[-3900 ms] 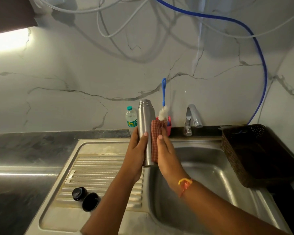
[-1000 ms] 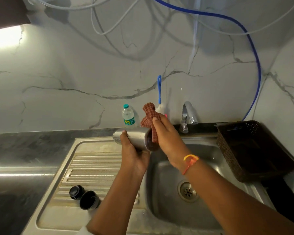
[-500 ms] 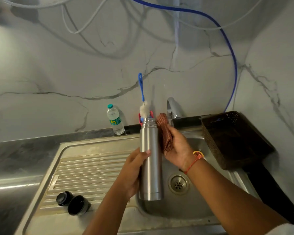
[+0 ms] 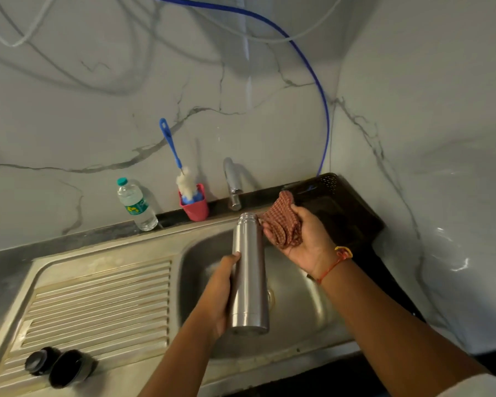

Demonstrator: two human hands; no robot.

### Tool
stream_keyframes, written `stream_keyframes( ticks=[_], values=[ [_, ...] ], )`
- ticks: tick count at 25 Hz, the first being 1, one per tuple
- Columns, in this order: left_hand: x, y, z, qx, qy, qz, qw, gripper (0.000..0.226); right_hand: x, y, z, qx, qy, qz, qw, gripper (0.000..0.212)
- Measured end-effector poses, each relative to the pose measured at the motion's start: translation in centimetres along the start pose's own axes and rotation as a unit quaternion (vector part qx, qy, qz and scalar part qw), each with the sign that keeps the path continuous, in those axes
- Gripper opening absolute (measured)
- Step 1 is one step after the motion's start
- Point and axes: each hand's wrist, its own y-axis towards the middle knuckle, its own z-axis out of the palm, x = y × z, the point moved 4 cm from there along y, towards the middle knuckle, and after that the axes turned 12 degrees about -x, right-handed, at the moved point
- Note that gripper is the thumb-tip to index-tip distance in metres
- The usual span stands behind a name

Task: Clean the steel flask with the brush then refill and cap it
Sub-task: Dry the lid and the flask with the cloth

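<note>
Nearest, two black caps lie on the sink's drainboard. Just beyond them the left hand grips the lower body of the steel flask, holding it upright and uncapped over the basin, while the right hand clutches a bunched checked cloth just beside the flask's mouth. This reads as the wipe-down between cleaning and refilling. The next move likely calls for putting the cloth down and filling from the water bottle or tap at the back, near the brush in its red cup.
</note>
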Motion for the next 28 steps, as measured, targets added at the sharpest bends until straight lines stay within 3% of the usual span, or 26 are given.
stream_keyframes(
  ticks=[3,4,6,9,11,13,16,19,22,24,26,28],
  values=[
    [0.4,0.5,3.0,-0.002,0.013,-0.004,1.000,0.056,5.4,0.9,-1.6,-0.056,-0.163,-0.148,0.974,0.043],
    [0.5,0.7,3.7,-0.005,0.014,-0.004,1.000,0.053,7.2,1.5,-2.1,-0.083,-0.278,-0.218,0.932,0.043],
    [0.9,1.1,4.5,-0.016,0.016,0.005,1.000,0.048,10.0,3.6,-3.4,-0.146,-0.502,-0.317,0.791,0.037],
    [1.4,1.6,5.0,-0.044,0.021,0.038,0.998,0.041,11.0,7.7,-5.4,-0.170,-0.701,-0.312,0.618,0.047],
    [1.9,1.9,4.9,-0.058,0.019,0.050,0.997,0.040,10.0,10.0,-6.3,-0.163,-0.772,-0.283,0.546,0.050],
    [2.1,1.9,4.5,-0.070,0.015,0.063,0.995,0.037,9.2,11.4,-6.9,-0.160,-0.804,-0.272,0.504,0.048],
    [2.0,1.8,3.5,-0.085,0.006,0.086,0.993,0.031,8.6,12.7,-7.7,-0.156,-0.826,-0.242,0.485,0.047],
    [1.9,1.8,2.3,-0.101,-0.001,0.093,0.990,0.031,8.4,14.0,-8.6,-0.150,-0.845,-0.182,0.479,0.061],
    [1.6,1.8,1.4,-0.103,0.005,0.114,0.988,0.028,8.6,16.1,-9.0,-0.152,-0.832,-0.165,0.507,0.062],
    [1.1,1.8,0.8,-0.104,0.007,0.137,0.985,0.026,9.0,13.5,-6.5,-0.176,-0.820,-0.222,0.497,0.054],
    [0.6,2.0,-0.1,-0.105,0.010,0.163,0.981,0.029,9.2,8.7,-2.0,-0.196,-0.770,-0.350,0.497,0.046],
    [0.0,2.1,-1.6,-0.112,0.016,0.193,0.975,0.043,8.7,3.6,2.3,-0.183,-0.649,-0.498,0.545,0.031]
  ],
)
